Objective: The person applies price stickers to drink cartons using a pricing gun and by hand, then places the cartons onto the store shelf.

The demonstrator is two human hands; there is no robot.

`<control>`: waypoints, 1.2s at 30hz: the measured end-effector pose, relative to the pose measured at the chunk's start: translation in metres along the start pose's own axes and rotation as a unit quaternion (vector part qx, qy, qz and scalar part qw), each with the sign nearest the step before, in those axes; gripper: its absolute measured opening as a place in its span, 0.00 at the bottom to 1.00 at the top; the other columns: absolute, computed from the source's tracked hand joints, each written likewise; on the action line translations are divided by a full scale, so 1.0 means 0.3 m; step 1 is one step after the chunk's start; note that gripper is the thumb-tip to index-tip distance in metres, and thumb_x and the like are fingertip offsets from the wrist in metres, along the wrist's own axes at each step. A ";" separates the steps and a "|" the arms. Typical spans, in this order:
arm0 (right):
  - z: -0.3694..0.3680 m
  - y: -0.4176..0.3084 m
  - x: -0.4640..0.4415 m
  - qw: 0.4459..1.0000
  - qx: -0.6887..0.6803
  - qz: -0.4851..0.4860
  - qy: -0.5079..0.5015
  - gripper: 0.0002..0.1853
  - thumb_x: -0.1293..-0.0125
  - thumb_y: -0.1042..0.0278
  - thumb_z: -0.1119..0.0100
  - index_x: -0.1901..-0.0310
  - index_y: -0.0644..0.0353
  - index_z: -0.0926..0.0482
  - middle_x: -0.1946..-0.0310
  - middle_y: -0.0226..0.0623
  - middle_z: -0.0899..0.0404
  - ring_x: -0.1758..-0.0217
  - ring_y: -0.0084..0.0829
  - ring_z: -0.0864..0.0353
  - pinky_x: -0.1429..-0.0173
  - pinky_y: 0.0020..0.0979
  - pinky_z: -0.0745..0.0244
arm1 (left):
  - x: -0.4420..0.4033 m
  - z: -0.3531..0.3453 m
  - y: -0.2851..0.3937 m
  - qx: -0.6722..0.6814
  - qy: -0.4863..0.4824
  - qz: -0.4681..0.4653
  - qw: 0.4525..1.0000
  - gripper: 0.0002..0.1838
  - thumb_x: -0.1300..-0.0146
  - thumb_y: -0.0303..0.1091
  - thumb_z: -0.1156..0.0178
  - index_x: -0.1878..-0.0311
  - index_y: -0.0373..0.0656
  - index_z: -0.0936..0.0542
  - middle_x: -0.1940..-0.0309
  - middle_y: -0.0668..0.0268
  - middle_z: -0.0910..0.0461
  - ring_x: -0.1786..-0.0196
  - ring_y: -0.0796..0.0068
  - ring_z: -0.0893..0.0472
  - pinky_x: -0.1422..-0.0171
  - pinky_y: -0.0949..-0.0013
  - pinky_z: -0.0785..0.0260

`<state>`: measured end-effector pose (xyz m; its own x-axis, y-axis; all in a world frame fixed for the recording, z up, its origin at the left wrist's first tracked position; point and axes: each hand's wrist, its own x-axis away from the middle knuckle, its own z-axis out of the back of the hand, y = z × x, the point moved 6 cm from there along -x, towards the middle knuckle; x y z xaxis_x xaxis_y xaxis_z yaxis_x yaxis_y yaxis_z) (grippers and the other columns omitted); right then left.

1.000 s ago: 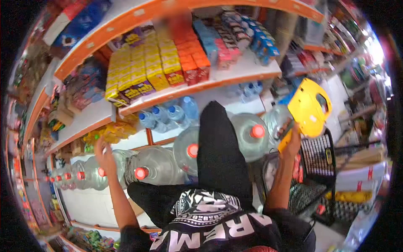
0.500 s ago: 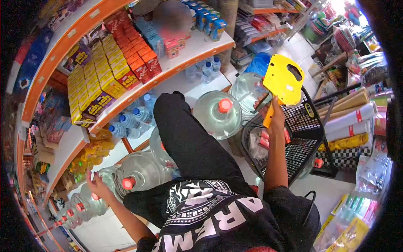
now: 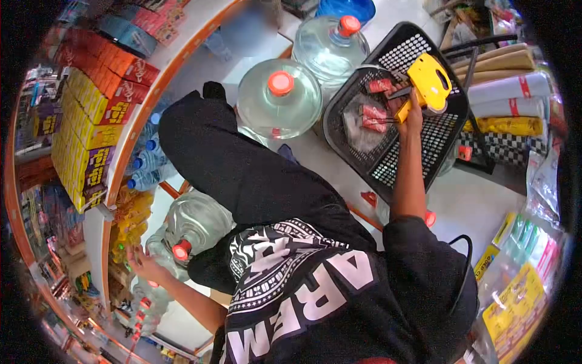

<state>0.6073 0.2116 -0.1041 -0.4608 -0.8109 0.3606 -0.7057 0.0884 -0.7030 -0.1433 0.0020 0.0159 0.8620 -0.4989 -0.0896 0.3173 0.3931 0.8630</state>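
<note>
My right hand (image 3: 411, 118) is wrapped round the handle of a yellow tool (image 3: 429, 84) with an oval opening, and holds it over a black plastic basket (image 3: 383, 173). Small red packs (image 3: 374, 118) and a clear plastic bag (image 3: 362, 138) lie in the basket, just left of the tool. On the left, my left hand (image 3: 140, 262) has its fingers apart and holds nothing. It is beside yellow packets (image 3: 130, 224) on a low shelf and a large clear bottle (image 3: 197, 224) with a red cap.
Large water bottles (image 3: 280, 100) stand beyond my knee. A shelf (image 3: 130, 130) with yellow boxes (image 3: 82, 136) curves along the left. Rolled sheets (image 3: 506, 94) lie right of the basket, and packaged goods (image 3: 512, 300) are at the lower right. A blue basin (image 3: 345, 8) is at the top.
The view has swung to the right and down. My right hand has brought the yellow tool over the basket. My left hand stays open near the low shelf.
</note>
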 end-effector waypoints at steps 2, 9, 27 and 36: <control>0.121 0.033 -0.048 1.000 -0.011 0.008 0.019 0.13 0.36 0.63 0.48 0.52 0.60 0.28 0.56 0.37 0.23 0.55 0.34 0.22 0.49 0.36 0.26 | 0.011 0.000 -0.008 -0.011 -0.007 0.038 0.999 0.16 0.38 0.26 0.50 0.46 0.42 0.27 0.51 0.62 0.26 0.56 0.69 0.24 0.62 0.71 0.28; 0.558 0.217 -0.108 0.978 0.042 0.067 0.192 0.10 0.40 0.68 0.42 0.56 0.56 0.25 0.59 0.33 0.22 0.58 0.31 0.21 0.55 0.32 0.24 | 0.044 -0.082 0.093 -0.063 -0.042 -0.015 0.997 0.16 0.39 0.26 0.50 0.46 0.42 0.27 0.52 0.62 0.27 0.57 0.69 0.25 0.64 0.72 0.28; 0.731 0.488 -0.215 0.899 0.011 -0.003 0.438 0.15 0.46 0.66 0.37 0.58 0.60 0.26 0.62 0.35 0.22 0.63 0.32 0.21 0.58 0.36 0.24 | 0.106 -0.338 0.114 -0.085 -0.160 0.069 0.981 0.18 0.38 0.24 0.52 0.44 0.41 0.31 0.48 0.60 0.28 0.50 0.68 0.25 0.53 0.69 0.30; 0.738 0.552 -0.244 0.924 -0.033 -0.006 0.381 0.14 0.48 0.66 0.36 0.60 0.58 0.26 0.65 0.35 0.23 0.68 0.33 0.22 0.66 0.32 0.24 | 0.108 -0.336 0.092 -0.112 -0.159 0.068 0.978 0.19 0.39 0.27 0.50 0.44 0.40 0.31 0.46 0.60 0.29 0.48 0.66 0.26 0.50 0.66 0.31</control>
<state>0.6433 0.1577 -0.3826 -0.6800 -0.1711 0.7130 -0.7330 0.1368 -0.6663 -0.0668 0.0743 -0.0133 0.7470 -0.6312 0.2088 0.3176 0.6146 0.7220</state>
